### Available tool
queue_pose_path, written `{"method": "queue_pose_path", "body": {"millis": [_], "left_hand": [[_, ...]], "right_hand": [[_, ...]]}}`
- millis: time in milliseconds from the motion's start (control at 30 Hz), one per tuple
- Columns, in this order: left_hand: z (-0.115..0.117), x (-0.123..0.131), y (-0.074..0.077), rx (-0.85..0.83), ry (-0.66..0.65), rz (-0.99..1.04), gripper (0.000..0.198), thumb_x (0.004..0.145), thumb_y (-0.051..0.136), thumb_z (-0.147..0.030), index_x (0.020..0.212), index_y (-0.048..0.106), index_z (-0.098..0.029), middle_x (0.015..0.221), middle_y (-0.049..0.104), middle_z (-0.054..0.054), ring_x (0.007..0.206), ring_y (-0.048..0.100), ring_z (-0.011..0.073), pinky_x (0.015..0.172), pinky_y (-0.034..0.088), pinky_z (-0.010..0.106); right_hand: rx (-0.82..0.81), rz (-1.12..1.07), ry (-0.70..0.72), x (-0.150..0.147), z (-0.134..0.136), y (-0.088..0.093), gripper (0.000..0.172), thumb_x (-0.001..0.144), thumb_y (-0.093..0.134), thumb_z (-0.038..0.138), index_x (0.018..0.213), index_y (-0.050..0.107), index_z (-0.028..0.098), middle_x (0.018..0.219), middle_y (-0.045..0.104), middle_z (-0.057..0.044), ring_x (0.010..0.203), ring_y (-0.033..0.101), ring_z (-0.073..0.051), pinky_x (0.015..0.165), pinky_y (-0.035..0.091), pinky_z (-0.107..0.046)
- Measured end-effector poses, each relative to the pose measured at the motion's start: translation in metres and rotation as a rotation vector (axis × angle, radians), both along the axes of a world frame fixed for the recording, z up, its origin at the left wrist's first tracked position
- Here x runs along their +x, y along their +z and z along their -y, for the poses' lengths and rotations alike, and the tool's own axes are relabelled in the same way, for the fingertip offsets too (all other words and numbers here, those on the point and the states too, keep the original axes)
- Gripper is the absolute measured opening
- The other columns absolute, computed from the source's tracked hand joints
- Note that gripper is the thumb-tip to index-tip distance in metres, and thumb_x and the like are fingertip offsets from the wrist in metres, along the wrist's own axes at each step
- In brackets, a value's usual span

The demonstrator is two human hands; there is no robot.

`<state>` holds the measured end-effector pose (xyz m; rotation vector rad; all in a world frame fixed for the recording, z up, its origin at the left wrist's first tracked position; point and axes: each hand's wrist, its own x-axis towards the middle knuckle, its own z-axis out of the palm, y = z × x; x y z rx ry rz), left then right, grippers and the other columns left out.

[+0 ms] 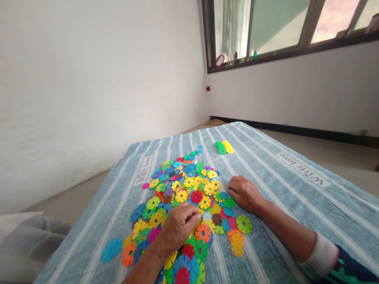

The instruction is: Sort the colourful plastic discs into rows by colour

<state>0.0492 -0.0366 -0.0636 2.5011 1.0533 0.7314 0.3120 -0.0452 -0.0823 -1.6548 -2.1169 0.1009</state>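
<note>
A spread-out pile of colourful notched plastic discs (189, 182) covers the middle of the cloth. Over its near part is my left hand (182, 221), fingers curled in and thumb pressed against them; whatever it may hold is hidden. My right hand (244, 192) rests on the cloth at the pile's right edge, close to a green disc (229, 202), with its fingers bent inward and their tips out of sight. Farther back, apart from the pile, lie a row of green discs (220, 148) and a row of yellow discs (227, 147), side by side.
A blue striped cloth (254, 157) with "With love" lettering covers the table. A single blue disc (111, 249) lies at the near left, and yellow-orange discs (237, 243) at the near right. White walls (103, 79) and a window (278, 31) stand beyond. Grey fabric (32, 244) shows at lower left.
</note>
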Motion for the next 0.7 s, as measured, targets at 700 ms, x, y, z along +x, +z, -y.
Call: {"method": "queue_pose_path", "body": {"millis": [700], "left_hand": [[0.002,-0.006,0.03,-0.125,0.064,-0.015,0.02,0.081,0.05,-0.025,0.067,0.06,-0.018,0.059,0.058,-0.003,0.057,0.053,0.0101,0.056,0.04,0.019]], "right_hand": [[0.006,-0.023,0.025,0.007,-0.001,-0.008,0.021,0.09,0.05,0.025,0.078,0.066,0.021,0.087,0.064,-0.004,0.09,0.057,-0.018,0.08,0.04,-0.028]]}}
